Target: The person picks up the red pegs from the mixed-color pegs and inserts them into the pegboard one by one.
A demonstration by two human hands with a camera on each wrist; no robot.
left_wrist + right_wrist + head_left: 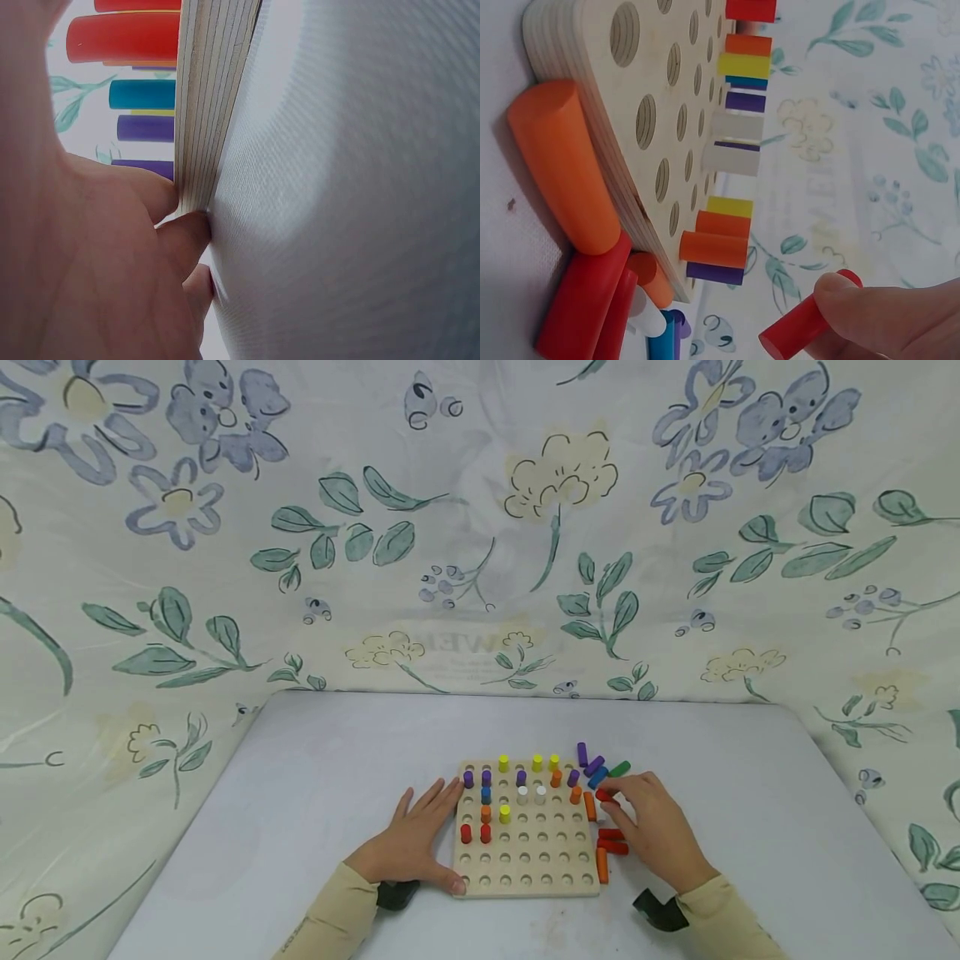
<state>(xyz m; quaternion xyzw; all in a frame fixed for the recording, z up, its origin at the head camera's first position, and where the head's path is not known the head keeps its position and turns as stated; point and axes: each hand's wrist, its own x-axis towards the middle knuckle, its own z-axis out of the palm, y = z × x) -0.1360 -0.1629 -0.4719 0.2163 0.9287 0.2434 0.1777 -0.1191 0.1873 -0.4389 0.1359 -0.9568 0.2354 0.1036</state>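
Note:
A wooden pegboard point(532, 868) with rows of round holes lies flat on the table. My left hand point(412, 843) rests at its left side, fingers spread along the edge and thumb by the near corner; in the left wrist view, fingertips point(191, 232) touch the board's side. To the right of the board, my right hand point(654, 827) pinches a red peg point(799, 326) between thumb and fingers, raised off the table. Purple, yellow, white, orange, blue and red pegs stand in the far and left holes, among them a red peg point(485, 833) near the left edge.
Loose pegs lie along the board's right side: an orange peg point(602, 866) near the front, red pegs point(612, 848), another orange peg point(589, 807), then blue point(597, 777), green point(619, 769) and purple point(582, 754) ones. A white peg point(646, 315) shows in the right wrist view.

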